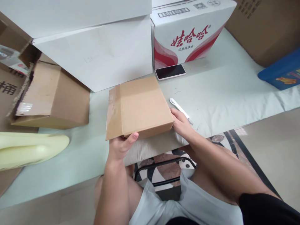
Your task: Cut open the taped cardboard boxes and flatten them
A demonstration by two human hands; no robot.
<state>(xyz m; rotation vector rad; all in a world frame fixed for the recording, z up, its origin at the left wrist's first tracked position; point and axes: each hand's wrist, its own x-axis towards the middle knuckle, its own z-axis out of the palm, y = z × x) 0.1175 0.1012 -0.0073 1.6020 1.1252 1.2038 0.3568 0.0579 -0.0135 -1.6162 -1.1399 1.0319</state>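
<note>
The left fingers and right fingers grasp the cardboard box between them, at its lower-left and lower-right corners, mid-frame. A slim white tool lies just beside the right fingers; on the surface, upper centre, rests a phone.

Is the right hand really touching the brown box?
Touching. The head view shows it: the right hand is against the right edge of the brown box by the near corner, with no gap between them.
</note>
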